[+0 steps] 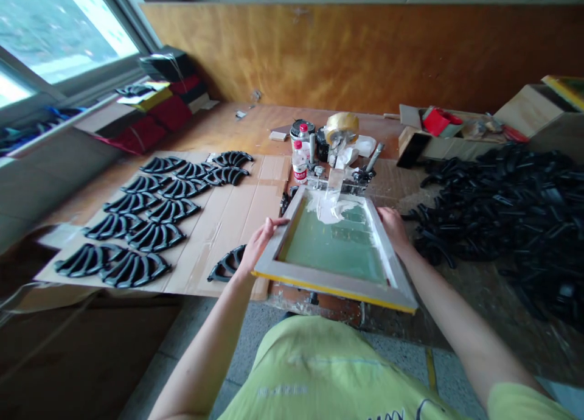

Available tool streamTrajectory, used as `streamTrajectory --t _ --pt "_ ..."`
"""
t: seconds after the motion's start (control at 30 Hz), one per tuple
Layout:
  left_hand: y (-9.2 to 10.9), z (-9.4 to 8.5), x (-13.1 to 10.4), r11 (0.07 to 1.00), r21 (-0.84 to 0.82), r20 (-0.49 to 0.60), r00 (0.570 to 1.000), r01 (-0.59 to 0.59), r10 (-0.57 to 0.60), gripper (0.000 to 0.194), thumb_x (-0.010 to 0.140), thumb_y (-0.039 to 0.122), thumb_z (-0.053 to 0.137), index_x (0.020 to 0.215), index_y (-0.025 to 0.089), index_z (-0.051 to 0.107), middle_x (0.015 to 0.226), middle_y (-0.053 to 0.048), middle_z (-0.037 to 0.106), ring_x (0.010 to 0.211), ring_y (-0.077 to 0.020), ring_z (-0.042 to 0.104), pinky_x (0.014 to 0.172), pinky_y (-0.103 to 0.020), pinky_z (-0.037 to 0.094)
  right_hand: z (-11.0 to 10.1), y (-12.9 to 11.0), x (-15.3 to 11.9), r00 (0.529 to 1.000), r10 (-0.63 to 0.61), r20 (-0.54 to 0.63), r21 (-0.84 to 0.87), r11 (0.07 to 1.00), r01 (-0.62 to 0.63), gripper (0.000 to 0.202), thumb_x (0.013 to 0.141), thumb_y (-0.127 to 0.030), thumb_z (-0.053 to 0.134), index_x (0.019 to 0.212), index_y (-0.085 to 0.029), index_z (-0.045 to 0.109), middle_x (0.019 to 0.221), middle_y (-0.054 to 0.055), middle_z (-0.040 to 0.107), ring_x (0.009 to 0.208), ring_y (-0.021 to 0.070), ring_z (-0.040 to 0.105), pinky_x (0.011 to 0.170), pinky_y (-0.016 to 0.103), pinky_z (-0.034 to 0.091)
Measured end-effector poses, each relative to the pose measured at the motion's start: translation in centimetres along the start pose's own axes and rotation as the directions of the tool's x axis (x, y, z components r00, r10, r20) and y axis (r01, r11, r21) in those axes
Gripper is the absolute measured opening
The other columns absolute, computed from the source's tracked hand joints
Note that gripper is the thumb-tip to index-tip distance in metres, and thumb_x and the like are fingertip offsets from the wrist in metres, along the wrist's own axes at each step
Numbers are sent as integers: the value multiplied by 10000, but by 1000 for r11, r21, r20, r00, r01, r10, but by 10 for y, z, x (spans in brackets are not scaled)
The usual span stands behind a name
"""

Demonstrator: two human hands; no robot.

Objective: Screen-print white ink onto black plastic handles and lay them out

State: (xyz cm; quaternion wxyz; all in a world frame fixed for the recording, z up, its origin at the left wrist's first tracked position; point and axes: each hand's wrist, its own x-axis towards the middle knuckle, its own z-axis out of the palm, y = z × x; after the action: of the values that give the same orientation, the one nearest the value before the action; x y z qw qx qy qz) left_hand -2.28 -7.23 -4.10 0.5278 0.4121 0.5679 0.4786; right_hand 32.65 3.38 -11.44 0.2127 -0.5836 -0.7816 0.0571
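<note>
A screen printing frame (269, 268) with green mesh lies in front of me, its near edge tilted towards me. White paste is smeared on the mesh at its far end. My left hand (259, 245) grips the frame's left side, thumb along the upper edge. On the opposite side my right hand (393, 226) holds the rim, with some fingers hidden. Just left of my left hand lies one black fan-shaped part (227, 265), partly covered by the hand and wrist. What is under the frame is hidden.
Rows of black slatted parts (152, 234) lie on cardboard (228, 210) at left. Behind the frame stand a red-capped bottle (299, 163), dark cans and a yellow tape roll (342, 126). A large heap of black parts (506, 207) and an open box (460, 143) occupy the right.
</note>
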Motion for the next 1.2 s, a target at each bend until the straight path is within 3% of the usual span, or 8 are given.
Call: streamTrajectory --t 0.13,0.27,0.43,0.6,0.77,0.93,1.0,1.2 --pt "-65 -9 -10 986 16 67 983 169 -169 830 736 567 669 1446 224 410 842 -15 692 674 -139 617 610 -230 474 -8 -27 58 983 -73 -169 3 997 75 480 847 -268 611 1301 -138 520 1306 162 525 1185 298 500 991 422 412" --pt "-105 -5 0 980 93 26 984 175 -178 851 771 499 645 1495 205 308 798 2 656 645 -118 586 609 -220 459 12 -79 92 979 -165 119 -77 982 175 348 816 -215 651 1143 -117 583 1125 162 611 1091 287 538 919 380 432" --pt "-119 -8 7 976 142 27 985 163 -169 730 800 504 608 1433 190 426 828 -20 656 705 -143 605 635 -236 471 19 -87 51 912 -265 313 -93 947 307 139 881 -159 508 927 -124 635 927 126 669 892 225 597 781 301 421" --pt "-120 -8 5 978 109 19 983 177 -180 741 772 551 619 1399 186 465 820 -16 668 694 -151 609 623 -243 471 -1 -74 26 731 -571 372 146 814 562 143 835 -99 522 861 -162 649 849 63 666 839 187 586 746 269 402" --pt "-112 -6 2 980 82 22 983 181 -183 754 746 570 638 1378 188 486 852 -27 693 722 -161 630 635 -246 480 11 -79 31 849 -487 205 113 873 474 137 840 -109 523 849 -158 651 870 88 648 898 217 559 768 303 421" --pt "-106 -3 0 977 38 26 977 211 -212 784 734 554 660 1385 162 467 846 -39 694 698 -157 634 612 -243 484 18 -76 5 782 -597 182 185 801 569 221 835 -69 494 956 -146 663 941 110 654 979 234 549 844 354 453" --pt "-101 -2 -1 974 41 18 975 221 -222 781 740 545 657 1387 153 463 839 -37 685 682 -149 627 598 -235 481 15 -76 12 797 -574 186 222 815 535 180 851 -118 531 958 -164 669 920 85 665 922 214 577 822 334 463" --pt "-54 -8 -10 973 91 18 977 211 -214 802 734 599 651 1397 186 469 821 -24 679 631 -130 600 543 -210 450 -2 -79 89 982 -164 89 91 984 156 561 796 -236 679 1334 -268 523 1062 53 682 896 216 622 794 318 475"
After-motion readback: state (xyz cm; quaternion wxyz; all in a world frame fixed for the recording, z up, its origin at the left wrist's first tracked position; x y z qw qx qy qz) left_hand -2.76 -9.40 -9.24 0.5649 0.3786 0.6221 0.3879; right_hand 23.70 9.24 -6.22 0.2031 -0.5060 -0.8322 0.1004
